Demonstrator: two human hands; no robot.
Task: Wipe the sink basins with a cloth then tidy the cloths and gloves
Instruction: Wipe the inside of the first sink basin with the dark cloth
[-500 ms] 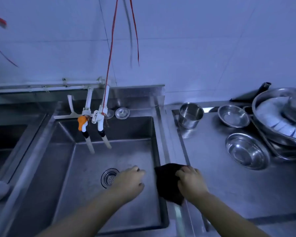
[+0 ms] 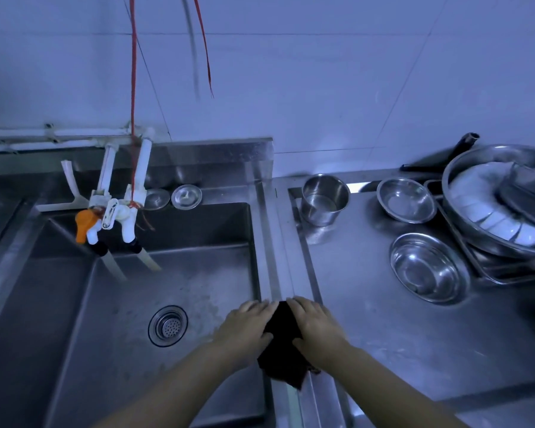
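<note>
Since half a second ago, left hand (image 2: 244, 327) has crossed from the basin floor to the black cloth (image 2: 283, 344), joining the right hand (image 2: 317, 327); both now sit on the cloth at the sink's right rim. Landmark: drain strainer (image 2: 167, 325), in the floor of the sink basin (image 2: 112, 304). Up and left of the strainer: two white taps (image 2: 118, 211) on white pipes, one with an orange handle (image 2: 84, 225), a red cord (image 2: 133, 88) tied to them and running up the wall. Directly above the strainer, on the back ledge: two round metal plugs (image 2: 186, 196). Right of the strainer: left hand, fingers extended flat, thumb against the cloth edge, grip released; the cloth, draped over the rim between basin and worktop (image 2: 383, 350), one corner hanging toward the viewer; right hand, fingers likewise flat, pressing the cloth, grip released. Far right and above the strainer, on the worktop: steel cup (image 2: 325, 199), two steel bowls (image 2: 406, 199) (image 2: 426, 267), then a large steel basin (image 2: 470, 236) holding white dishes (image 2: 488, 220), resting in a wire rack (image 2: 507, 273).
</note>
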